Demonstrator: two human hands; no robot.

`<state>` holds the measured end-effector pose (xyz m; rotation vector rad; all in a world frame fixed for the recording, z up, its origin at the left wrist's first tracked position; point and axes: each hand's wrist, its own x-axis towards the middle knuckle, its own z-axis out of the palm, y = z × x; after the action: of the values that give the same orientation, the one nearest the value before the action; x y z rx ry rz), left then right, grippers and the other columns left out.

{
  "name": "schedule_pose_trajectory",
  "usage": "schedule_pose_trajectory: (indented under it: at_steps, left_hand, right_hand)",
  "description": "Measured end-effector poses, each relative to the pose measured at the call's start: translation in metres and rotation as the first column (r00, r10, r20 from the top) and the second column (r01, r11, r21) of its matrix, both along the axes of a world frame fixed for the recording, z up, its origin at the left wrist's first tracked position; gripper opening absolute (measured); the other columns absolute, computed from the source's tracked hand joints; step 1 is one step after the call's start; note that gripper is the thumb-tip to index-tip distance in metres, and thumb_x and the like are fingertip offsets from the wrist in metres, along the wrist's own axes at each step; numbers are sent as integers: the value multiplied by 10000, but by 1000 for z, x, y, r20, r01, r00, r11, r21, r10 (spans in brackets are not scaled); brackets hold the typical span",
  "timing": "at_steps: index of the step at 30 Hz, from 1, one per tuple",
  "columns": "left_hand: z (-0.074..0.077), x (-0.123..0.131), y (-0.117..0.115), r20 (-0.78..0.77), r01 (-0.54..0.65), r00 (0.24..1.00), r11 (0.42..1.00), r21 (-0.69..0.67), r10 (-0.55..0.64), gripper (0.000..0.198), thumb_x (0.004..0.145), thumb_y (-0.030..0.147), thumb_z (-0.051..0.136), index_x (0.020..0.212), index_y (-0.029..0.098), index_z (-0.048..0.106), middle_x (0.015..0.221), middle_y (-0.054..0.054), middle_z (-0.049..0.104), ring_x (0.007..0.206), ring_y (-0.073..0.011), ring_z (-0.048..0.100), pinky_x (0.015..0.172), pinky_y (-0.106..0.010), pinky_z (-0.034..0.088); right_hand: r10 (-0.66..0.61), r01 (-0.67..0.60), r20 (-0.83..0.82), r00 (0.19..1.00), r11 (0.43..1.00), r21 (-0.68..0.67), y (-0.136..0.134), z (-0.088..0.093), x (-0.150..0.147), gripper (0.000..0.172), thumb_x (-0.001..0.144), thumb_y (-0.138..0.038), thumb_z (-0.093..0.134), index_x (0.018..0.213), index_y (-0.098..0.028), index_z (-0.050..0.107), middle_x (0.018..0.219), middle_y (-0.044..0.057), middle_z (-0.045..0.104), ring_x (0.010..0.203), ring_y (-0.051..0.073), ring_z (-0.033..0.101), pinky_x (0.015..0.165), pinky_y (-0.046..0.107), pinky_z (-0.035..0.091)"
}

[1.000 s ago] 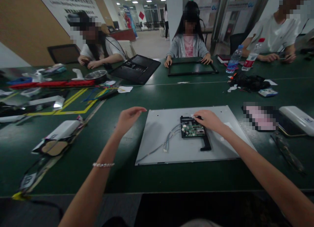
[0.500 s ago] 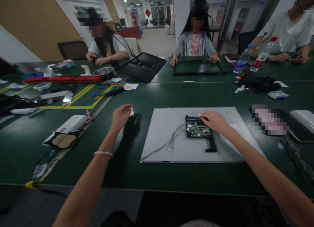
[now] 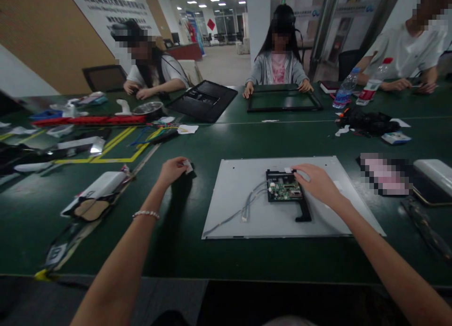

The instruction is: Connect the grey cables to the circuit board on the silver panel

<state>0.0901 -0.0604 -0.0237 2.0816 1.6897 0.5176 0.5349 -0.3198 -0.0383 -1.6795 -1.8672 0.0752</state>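
My left hand [image 3: 173, 170] pinches a small white piece [image 3: 188, 166] just above the green table, left of a flat grey-white panel [image 3: 233, 189]. On the panel lies a black bracket [image 3: 304, 210] carrying a green circuit board [image 3: 284, 190]. Grey cables [image 3: 250, 200] run from the board toward the panel's lower left corner. My right hand [image 3: 314, 182] is at the bracket's upper right, its thumb and forefinger closed at a small whitish piece [image 3: 288, 170] on the bracket's top edge.
A white battery-like pack [image 3: 102, 185] lies left on the table [image 3: 212, 265]. Phones [image 3: 432, 192] and a dark cable [image 3: 425, 227] are at the right. Across the table, a person holds a black frame [image 3: 284, 110]; two bottles [image 3: 345, 88] stand nearby. Two more people sit there.
My left hand has lowered slightly toward the table with the white piece. The fingers of my right hand have shifted a little, showing more of the whitish piece. The view has tilted slightly.
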Motion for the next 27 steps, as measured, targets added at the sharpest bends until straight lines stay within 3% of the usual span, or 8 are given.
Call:
schedule_pose_trajectory:
  at_steps: [2,5,8,11,13,17,22,27]
  left_hand:
    - [5,1,-10,15,-6,1000,998,60,5,207,794,214,604,955,106,675,820,-43,664,794,-183,600,779,-260,444]
    - [20,12,-36,112,28,993,991,127,-43,222,839,283,591,961,126,689,820,-29,664,799,-188,605,754,-268,454]
    - [37,40,-77,245,131,957,985,110,-155,279,870,306,558,1041,116,672,905,-14,680,780,-141,591,739,-251,468]
    - [42,77,-123,392,228,891,972,54,-231,232,825,303,602,959,132,685,888,-35,693,744,-131,605,695,-244,481]
    - [37,100,-150,400,344,861,939,-5,-313,201,813,284,603,921,136,685,851,-43,697,732,-136,619,684,-247,483]
    - [15,129,-182,274,424,872,905,-14,-405,194,844,267,554,916,152,692,818,-34,697,727,-147,626,682,-254,478]
    - [-3,140,-189,166,420,892,907,44,-421,206,835,220,543,961,159,694,811,-29,697,735,-151,633,691,-250,479]
    - [-4,147,-191,123,426,895,904,42,-428,221,827,198,552,993,164,694,852,-35,710,763,-159,646,745,-269,499]
  right_hand:
    - [-13,15,-46,999,999,40,-12,4,-1,306,924,-281,466,1126,-165,664,1109,103,700,1043,260,634,944,453,486]
    - [-46,57,-117,992,994,95,-32,9,-7,301,926,-270,466,1143,-177,653,1137,103,688,1079,250,623,968,455,475]
    - [-65,81,-158,985,992,100,-50,10,-17,299,932,-269,466,1160,-179,638,1178,106,669,1113,248,609,987,461,469]
    - [-46,61,-158,986,994,89,-64,7,-34,310,933,-265,468,1194,-187,617,1225,103,643,1149,246,586,1016,472,454]
    - [-15,26,-130,991,996,82,-70,4,-48,334,931,-246,461,1233,-189,591,1276,105,611,1188,246,559,1044,483,433]
    - [131,-130,-12,991,991,30,-80,3,-79,429,923,-183,434,1346,-150,497,1404,119,512,1319,239,441,1105,471,380]
    - [293,-290,140,946,956,-43,-85,5,-112,476,911,-153,441,1385,-106,460,1478,128,436,1415,252,299,1135,450,346]
    - [340,-335,185,922,940,-56,-81,1,-129,502,908,-218,504,1382,-60,458,1480,160,428,1396,271,336,1132,423,351]
